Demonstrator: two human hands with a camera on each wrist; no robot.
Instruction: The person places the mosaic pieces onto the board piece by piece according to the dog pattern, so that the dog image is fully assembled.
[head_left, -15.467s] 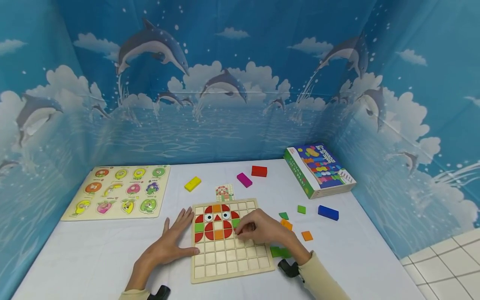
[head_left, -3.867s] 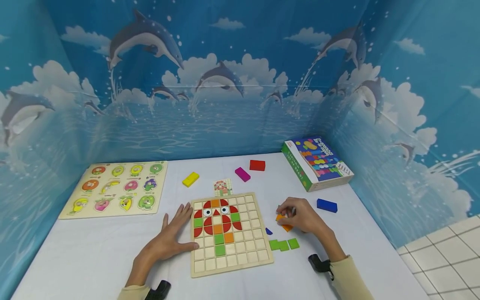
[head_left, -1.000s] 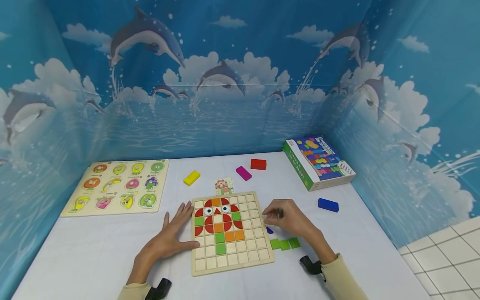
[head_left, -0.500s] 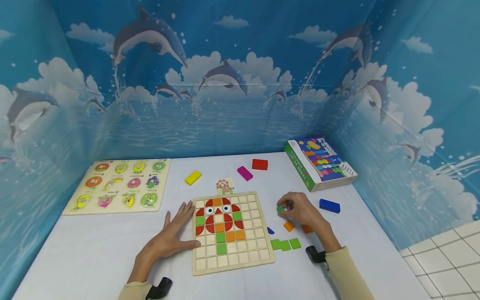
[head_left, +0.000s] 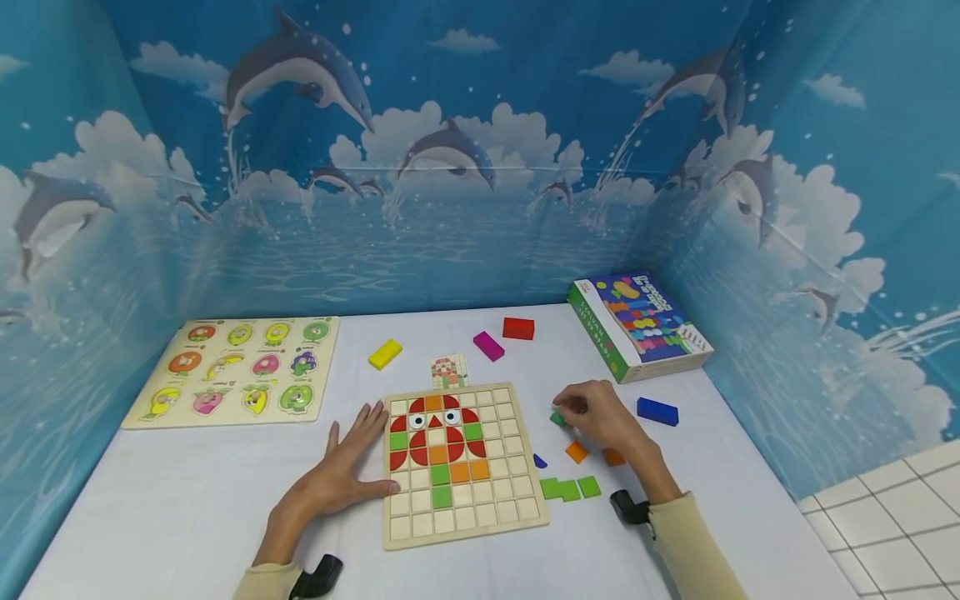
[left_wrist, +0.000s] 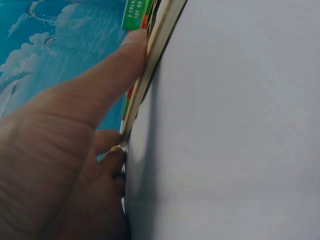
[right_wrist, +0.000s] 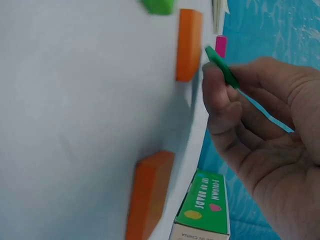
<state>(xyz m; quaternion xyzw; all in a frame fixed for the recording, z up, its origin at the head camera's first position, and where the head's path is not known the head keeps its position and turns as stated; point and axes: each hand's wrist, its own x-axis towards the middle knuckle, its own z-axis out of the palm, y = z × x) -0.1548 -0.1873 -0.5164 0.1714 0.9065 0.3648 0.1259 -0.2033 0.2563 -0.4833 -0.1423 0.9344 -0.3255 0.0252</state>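
Observation:
A wooden grid board lies in front of me, its upper left filled with red, green and orange tiles in an owl pattern. My left hand lies flat on the table, thumb against the board's left edge. To the right of the board, my right hand pinches a small green tile just above the table. Two orange tiles lie under and beside it. Green tiles and a small blue piece lie by the board's right edge.
A small pattern card sits behind the board. Yellow, magenta, red and blue blocks lie scattered. A game box stands at back right, a fruit peg puzzle at left. Dolphin-print walls enclose the table.
My right hand placed an orange tile on the board, moved right off it and picked up a small green tile. The left hand has stayed put.

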